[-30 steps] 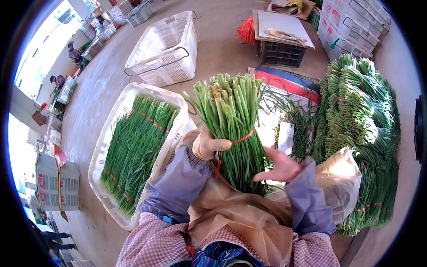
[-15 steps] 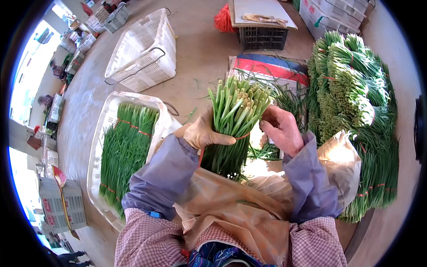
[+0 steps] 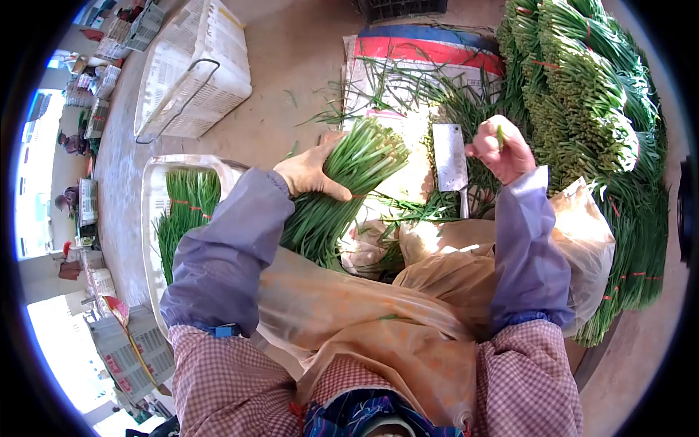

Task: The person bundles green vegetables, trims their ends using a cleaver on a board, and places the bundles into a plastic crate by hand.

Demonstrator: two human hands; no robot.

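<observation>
Green, slender-stalked, leafy bundle (image 3: 362, 162)

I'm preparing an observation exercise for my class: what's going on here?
The person's left hand holds a banded bunch of greens. The right hand, apart from it, holds a small green piece. A cleaver lies between them; more bundles are piled on the right, others in a white crate on the left.

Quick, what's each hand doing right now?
Left hand: closed around a bunch of green stalks.
Right hand: curled closed, apart from the bunch, with a small green piece held at the fingers.
</observation>
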